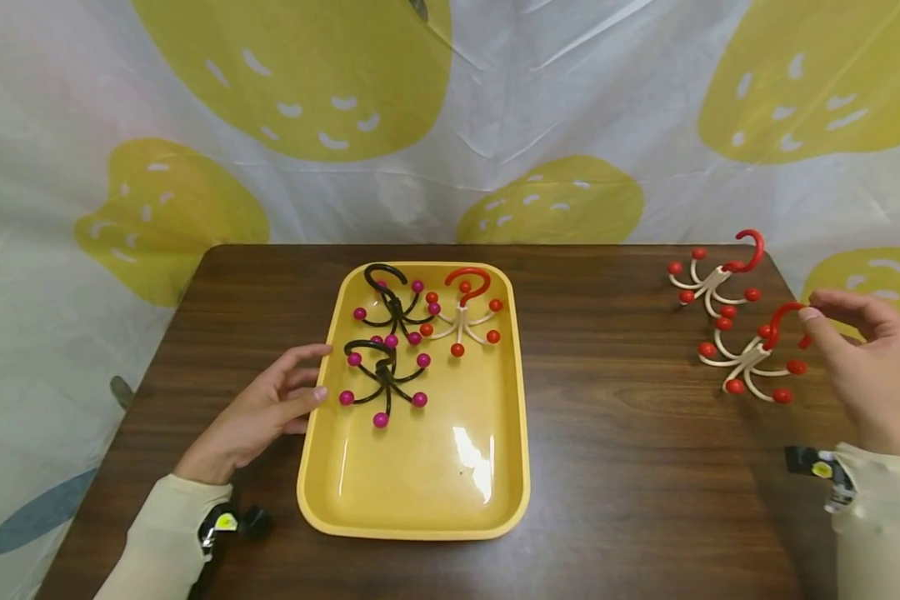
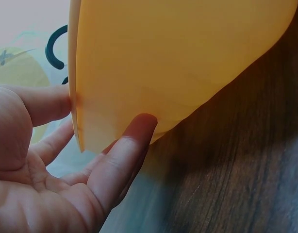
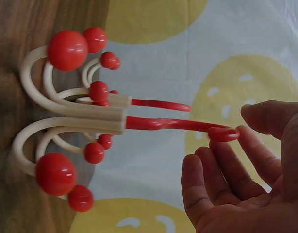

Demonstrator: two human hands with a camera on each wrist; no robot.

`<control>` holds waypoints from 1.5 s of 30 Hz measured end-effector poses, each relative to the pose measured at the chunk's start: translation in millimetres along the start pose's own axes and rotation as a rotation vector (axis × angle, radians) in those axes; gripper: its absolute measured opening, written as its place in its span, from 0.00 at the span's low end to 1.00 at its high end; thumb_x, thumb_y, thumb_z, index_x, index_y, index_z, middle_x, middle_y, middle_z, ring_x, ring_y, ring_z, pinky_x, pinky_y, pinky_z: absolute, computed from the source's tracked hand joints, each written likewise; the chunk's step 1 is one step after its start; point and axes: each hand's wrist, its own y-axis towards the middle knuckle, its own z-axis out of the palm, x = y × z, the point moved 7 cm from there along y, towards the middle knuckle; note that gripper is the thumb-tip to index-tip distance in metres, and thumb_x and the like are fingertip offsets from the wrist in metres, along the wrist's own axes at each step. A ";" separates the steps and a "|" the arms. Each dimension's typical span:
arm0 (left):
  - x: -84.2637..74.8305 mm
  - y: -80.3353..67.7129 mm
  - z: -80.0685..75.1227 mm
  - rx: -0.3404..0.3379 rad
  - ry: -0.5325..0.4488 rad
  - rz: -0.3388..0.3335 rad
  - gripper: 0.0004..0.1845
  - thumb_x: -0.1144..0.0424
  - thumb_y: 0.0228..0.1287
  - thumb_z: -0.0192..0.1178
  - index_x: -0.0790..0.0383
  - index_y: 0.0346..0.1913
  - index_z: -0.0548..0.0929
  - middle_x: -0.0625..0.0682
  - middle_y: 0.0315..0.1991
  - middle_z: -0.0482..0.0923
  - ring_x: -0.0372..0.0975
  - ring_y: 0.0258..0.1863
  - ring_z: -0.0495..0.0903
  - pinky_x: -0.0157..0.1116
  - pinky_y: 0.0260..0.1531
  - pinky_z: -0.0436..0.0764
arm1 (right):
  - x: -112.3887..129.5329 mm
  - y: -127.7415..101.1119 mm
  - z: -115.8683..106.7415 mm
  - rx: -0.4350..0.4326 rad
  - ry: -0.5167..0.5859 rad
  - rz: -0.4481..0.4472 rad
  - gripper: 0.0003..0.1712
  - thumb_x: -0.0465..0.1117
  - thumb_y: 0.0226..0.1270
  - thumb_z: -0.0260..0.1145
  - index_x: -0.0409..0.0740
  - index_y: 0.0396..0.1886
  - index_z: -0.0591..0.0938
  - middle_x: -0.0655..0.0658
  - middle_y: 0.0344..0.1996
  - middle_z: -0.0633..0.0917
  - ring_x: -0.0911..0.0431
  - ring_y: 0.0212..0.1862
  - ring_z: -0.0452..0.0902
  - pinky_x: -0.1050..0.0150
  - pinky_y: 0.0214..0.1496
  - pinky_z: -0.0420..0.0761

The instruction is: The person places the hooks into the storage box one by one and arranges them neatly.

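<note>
My left hand [image 1: 266,408] touches the left rim of a yellow tray [image 1: 414,532] with fairly straight fingers. In the left wrist view, a finger [image 2: 134,145] lies against the tray's outer wall. The tray contains two black multi-arm hanging hooks [image 1: 395,310] [image 1: 385,375] with magenta balls and a white one [image 1: 461,321] with red balls and a red hook. At the table's right, my right hand [image 1: 873,362] is at the red hook of a white hanging hook [image 1: 750,358] that stands on its arms. The right wrist view shows my thumb [image 3: 270,119] apart from that hook.
Behind the nearer one stands another white hanging hook [image 1: 716,282] with red balls, close to the back right corner of the brown table [image 1: 615,467]. Their ball-tipped arms are close together. A white cloth [image 1: 397,192] with yellow fruit shapes hangs behind the table.
</note>
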 end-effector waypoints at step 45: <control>0.1 -0.4 -0.4 0.005 0.023 -0.007 0.35 0.62 0.81 0.59 0.54 0.82 0.56 0.73 0.72 0.67 0.45 0.55 0.88 0.47 0.48 0.91 | -8.3 -7.3 13.6 0.126 0.509 0.031 0.14 0.25 0.68 0.70 0.37 0.51 0.90 0.54 0.34 0.94 0.66 0.34 0.91 0.77 0.39 0.85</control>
